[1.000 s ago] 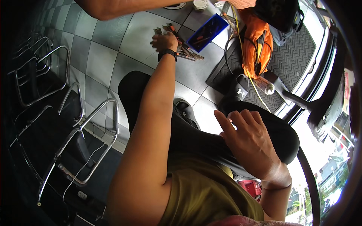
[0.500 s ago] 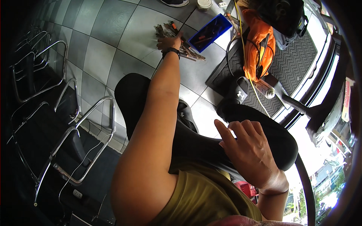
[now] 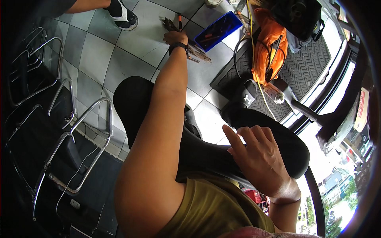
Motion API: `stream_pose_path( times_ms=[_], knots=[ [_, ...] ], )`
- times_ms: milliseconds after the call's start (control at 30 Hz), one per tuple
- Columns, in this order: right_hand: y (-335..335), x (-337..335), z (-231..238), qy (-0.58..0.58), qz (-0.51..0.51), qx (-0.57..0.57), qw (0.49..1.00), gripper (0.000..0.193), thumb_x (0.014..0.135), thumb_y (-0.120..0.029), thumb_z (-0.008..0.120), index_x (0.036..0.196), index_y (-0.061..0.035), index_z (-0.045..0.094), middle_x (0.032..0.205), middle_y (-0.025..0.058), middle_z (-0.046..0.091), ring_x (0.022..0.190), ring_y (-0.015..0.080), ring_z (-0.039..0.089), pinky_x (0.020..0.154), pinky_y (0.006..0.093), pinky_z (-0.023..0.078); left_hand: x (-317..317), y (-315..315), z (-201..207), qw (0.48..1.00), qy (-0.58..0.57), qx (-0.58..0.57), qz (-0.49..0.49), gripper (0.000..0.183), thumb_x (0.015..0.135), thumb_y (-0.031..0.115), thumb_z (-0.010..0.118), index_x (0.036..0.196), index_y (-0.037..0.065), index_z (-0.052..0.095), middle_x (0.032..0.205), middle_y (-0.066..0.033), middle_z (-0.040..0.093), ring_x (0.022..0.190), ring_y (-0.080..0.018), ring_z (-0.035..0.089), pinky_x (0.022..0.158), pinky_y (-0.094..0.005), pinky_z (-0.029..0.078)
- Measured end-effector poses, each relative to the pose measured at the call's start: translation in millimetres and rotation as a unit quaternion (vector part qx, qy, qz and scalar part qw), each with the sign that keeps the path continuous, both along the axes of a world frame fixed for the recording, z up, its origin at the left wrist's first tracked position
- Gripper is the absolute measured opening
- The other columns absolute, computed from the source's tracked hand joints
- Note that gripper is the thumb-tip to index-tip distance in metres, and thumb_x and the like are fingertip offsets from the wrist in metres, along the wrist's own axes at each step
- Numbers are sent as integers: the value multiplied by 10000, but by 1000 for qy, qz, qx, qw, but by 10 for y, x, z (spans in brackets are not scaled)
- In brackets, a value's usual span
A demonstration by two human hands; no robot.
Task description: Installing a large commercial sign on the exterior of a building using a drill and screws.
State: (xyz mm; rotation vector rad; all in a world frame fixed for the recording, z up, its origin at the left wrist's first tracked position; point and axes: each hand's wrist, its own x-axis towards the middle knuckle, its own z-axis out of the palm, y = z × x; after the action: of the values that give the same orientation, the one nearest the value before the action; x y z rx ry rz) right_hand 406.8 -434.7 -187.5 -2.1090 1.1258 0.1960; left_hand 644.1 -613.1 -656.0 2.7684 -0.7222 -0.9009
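Observation:
My left hand (image 3: 176,38), with a dark wristband, reaches down to the floor, its fingers curled over a pile of long, thin hand tools (image 3: 199,53). Metal ends poke out on both sides of it, and one tool with an orange handle (image 3: 179,22) stands out beyond the knuckles. Which tools lie inside the grasp is hidden. Right of the pile is a blue open bin (image 3: 207,47) with several dark and orange-handled tools inside. My right hand (image 3: 260,160) hovers above my right leg, index finger extended and the others loosely bent, with nothing visible held.
Another person's foot (image 3: 124,18) stands on the tiles at upper left. An orange bag (image 3: 264,51), a yellow cord (image 3: 254,51) and a spray can (image 3: 276,95) lie by the black mat (image 3: 307,67). Metal-framed chairs (image 3: 99,103) line the left.
My left hand has drawn its fingers in closer over the tools. Another person's foot and leg have come in at upper left. My right hand has hardly moved.

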Motion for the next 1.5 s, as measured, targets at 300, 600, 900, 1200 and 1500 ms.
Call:
stream_pose_path(
  times_ms=[300, 600, 900, 1200, 1500],
  knots=[
    [-52, -55, -22, 15, 22, 25, 999, 513, 834, -33, 608, 1344, -3, 568, 954, 77, 511, 892, 204, 507, 812, 348, 429, -75, 48, -26, 995, -37, -50, -76, 551, 887, 224, 697, 1244, -77, 405, 1184, -277, 573, 1034, -418, 656, 902, -493, 570],
    [-77, -69, -14, 10, 8, 17, 1000, 489, 829, -37, 609, 1317, 4, 586, 950, 77, 521, 901, 203, 515, 812, 334, 433, -51, -71, -379, 994, -23, -104, -26, 334, 902, 207, 655, 1056, -75, 564, 1023, -274, 674, 835, -384, 712, 720, -476, 591],
    [-18, -146, 19, -38, 3, -49, 998, 476, 839, -75, 604, 1301, 40, 579, 931, 87, 561, 895, 207, 562, 785, 324, 445, 253, -444, 824, 900, 336, -245, -131, 237, 953, 260, 685, 839, 77, 585, 672, 11, 549, 578, -82, 511, 504, -273, 403],
    [11, -154, 91, -37, -3, -65, 997, 445, 858, -91, 604, 1282, 41, 589, 911, 83, 572, 881, 201, 578, 774, 322, 451, -871, -632, 1576, 755, 211, -450, -428, 328, 895, 218, 751, 1088, -12, 621, 899, -161, 722, 806, -331, 710, 736, -398, 550],
    [58, -197, 108, -27, -11, -52, 998, 451, 856, -106, 608, 1285, 32, 592, 911, 84, 572, 886, 202, 573, 780, 327, 450, -1488, -184, 1020, 762, 117, -403, -493, 338, 831, 108, 754, 1106, 9, 583, 1012, -206, 678, 935, -423, 654, 802, -475, 546]
  ],
)
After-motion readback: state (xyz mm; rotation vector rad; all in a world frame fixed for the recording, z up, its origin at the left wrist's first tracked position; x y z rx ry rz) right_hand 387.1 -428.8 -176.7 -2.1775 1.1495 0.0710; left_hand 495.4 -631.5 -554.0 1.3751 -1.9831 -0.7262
